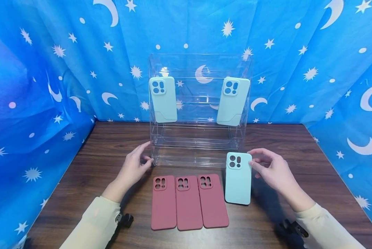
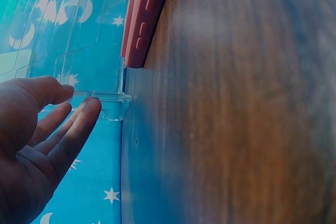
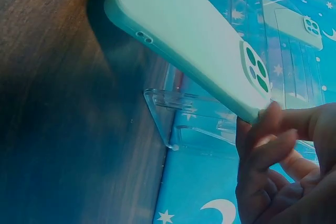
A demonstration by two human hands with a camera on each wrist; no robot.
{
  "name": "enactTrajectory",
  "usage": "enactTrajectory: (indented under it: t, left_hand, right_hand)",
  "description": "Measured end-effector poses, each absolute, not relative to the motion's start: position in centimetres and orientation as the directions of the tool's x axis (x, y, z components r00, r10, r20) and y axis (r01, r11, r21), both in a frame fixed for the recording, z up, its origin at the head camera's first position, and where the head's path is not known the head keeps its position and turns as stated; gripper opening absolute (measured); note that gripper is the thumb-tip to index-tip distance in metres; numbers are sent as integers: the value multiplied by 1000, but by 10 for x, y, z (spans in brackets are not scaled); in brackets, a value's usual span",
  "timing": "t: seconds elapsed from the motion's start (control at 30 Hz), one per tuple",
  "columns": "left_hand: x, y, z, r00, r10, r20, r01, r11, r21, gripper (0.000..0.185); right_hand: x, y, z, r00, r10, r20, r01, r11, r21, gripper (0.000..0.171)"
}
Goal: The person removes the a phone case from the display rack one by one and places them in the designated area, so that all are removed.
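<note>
Mint case in hand: a mint phone case (image 1: 238,179) lies in front of the rack's right end, on the right of the row of dark red ones; its lower end rests on the tabletop (image 1: 298,145) and its camera end is tipped up, as the right wrist view shows (image 3: 189,30).
Right hand: the right hand (image 1: 271,169) pinches the upper right corner of the mint phone case between thumb and fingertips (image 3: 268,116), the other fingers curled loosely beneath.
Left hand: the left hand (image 1: 133,167) is open, fingers nearly straight; its fingertips (image 2: 86,111) touch the lower left corner of the clear rack (image 2: 113,100) and it grips nothing.
Clear rack: a tiered clear acrylic rack (image 1: 198,138) stands upright at the middle of the tabletop, just behind the cases.
Cases on the rack: two more mint cases lean in an upper tier, one at the left end (image 1: 163,99), one at the right end (image 1: 232,101), well apart, camera cutouts up.
Red cases: three dark red cases (image 1: 189,202) lie flat side by side, edges touching, in front of the rack, between the two hands.
Surroundings: a blue cloth with white moons and stars (image 1: 49,69) hangs behind and at both sides of the tabletop.
Sleeves: both arms wear pale cream sleeves (image 1: 92,224).
</note>
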State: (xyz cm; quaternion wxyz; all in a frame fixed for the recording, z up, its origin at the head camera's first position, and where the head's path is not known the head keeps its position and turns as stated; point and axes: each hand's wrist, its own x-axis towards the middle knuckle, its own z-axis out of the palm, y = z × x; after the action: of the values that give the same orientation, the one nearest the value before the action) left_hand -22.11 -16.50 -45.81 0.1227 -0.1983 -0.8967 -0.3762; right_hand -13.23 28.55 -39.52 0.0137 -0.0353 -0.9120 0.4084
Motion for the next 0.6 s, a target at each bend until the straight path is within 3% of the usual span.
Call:
enactTrajectory:
  t: [0.6]
  left_hand:
    - [-221, -165, -459, -893, 259, 369, 444, 646, 621, 69]
  right_hand:
    - [-132, 284, -409, -999, 31, -24, 38, 646, -762, 35]
